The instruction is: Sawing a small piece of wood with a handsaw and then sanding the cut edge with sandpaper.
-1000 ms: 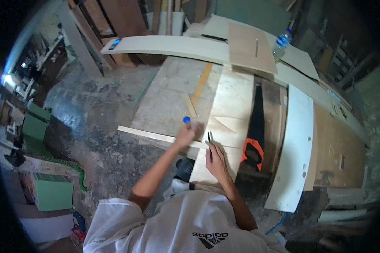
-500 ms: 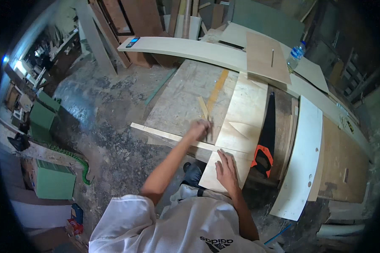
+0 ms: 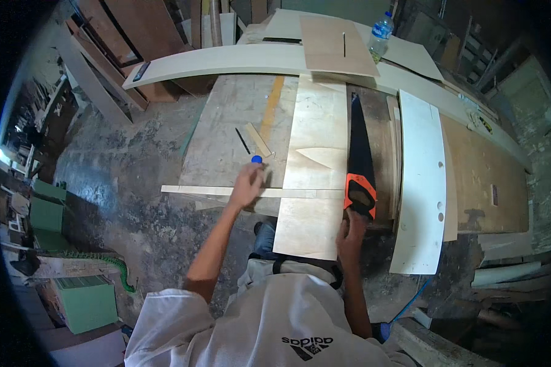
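Note:
A pale plywood board [image 3: 312, 226] lies lengthwise in front of me, with a narrow wooden strip [image 3: 196, 190] across it, sticking out to the left. My left hand [image 3: 247, 186] is over this strip, fingers partly curled and blurred; a small round blue object [image 3: 256, 159] is right at its fingertips, and whether they grip it is unclear. Beyond lie a thin dark pencil-like stick [image 3: 242, 140] and a short wooden piece [image 3: 259, 140]. My right hand [image 3: 350, 233], fingers loosely apart, is by the orange-and-black handle of a handsaw [image 3: 361, 153], whose dark blade points away.
A long pale board [image 3: 226, 61] with a phone [image 3: 142, 71] spans the far side. A plywood piece [image 3: 337, 46] lies on it, near a water bottle [image 3: 381, 33]. To the right is a white panel [image 3: 419, 183] with holes. A green coil [image 3: 104, 259] is at left.
My left hand has moved off the short wooden piece; the dark stick now shows lying on the table. My right hand has left the plywood board for the saw handle. The view has shifted.

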`<action>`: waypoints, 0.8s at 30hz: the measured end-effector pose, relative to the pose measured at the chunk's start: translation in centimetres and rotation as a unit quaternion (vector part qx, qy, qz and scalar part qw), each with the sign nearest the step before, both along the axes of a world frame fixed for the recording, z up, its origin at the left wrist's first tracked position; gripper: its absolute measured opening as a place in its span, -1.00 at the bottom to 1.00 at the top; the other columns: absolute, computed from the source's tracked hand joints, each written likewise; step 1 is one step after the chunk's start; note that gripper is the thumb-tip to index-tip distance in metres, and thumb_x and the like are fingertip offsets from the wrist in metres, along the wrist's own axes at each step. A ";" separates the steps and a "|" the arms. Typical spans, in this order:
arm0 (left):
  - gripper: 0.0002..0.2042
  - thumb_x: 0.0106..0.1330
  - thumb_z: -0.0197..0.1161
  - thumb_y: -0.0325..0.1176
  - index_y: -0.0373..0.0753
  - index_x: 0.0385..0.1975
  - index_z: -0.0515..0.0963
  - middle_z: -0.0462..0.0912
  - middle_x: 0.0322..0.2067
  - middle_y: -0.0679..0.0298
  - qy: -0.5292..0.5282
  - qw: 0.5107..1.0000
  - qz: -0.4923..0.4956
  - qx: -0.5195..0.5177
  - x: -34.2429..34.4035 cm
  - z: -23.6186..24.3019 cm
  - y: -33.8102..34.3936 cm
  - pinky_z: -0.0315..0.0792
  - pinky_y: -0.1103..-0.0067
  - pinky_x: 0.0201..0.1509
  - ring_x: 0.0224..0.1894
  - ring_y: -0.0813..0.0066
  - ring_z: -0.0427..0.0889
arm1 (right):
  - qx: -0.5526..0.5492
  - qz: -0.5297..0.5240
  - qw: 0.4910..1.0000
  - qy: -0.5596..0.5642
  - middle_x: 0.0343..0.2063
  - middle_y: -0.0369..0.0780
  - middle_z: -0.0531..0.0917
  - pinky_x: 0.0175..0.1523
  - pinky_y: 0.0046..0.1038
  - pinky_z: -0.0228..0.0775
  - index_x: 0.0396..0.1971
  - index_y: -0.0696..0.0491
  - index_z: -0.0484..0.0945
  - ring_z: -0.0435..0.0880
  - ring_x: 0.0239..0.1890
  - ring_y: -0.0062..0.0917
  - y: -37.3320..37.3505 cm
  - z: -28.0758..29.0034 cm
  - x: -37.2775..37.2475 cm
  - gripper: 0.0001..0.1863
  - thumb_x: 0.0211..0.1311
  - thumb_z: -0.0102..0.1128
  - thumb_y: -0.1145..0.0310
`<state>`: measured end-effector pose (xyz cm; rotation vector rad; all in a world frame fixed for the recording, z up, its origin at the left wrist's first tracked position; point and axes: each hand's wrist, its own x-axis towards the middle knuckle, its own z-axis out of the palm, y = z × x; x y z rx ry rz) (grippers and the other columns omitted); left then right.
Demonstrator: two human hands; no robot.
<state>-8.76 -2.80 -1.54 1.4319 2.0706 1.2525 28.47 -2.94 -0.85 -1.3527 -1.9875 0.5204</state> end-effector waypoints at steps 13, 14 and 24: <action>-0.55 0.41 0.23 -0.28 -0.14 0.29 0.50 0.60 0.09 0.01 0.244 0.940 -0.237 -0.024 0.5 -1.2 -2.3 0.41 0.24 0.22 0.13 0.00 0.55 | 0.049 0.052 0.982 -0.175 0.30 0.04 0.38 0.46 0.04 0.11 0.35 0.15 0.32 0.34 0.35 0.00 6.5 -2.2 1.5 -0.24 0.03 0.19 0.59; -0.56 0.40 0.24 -0.29 -0.15 0.28 0.51 0.61 0.02 0.03 0.245 0.939 -0.243 -0.022 0.4 -0.7 -1.3 0.43 0.26 0.17 0.08 0.00 0.57 | 0.026 0.054 0.979 -0.194 0.21 0.05 0.41 0.40 0.03 0.18 0.27 0.16 0.37 0.38 0.28 0.04 6.7 -1.5 1.5 -0.30 0.01 0.23 0.57; -0.49 0.37 0.30 -0.22 -0.19 0.31 0.47 0.45 0.23 -0.04 0.266 0.915 -0.302 0.033 2.3 1.1 3.4 0.35 0.24 0.34 0.25 0.00 0.45 | 0.033 -0.044 0.983 -0.174 -0.17 0.09 0.51 0.03 -0.10 0.46 -0.16 0.16 0.55 0.55 -0.08 0.05 8.2 -0.4 5.0 -0.73 0.19 0.35 0.39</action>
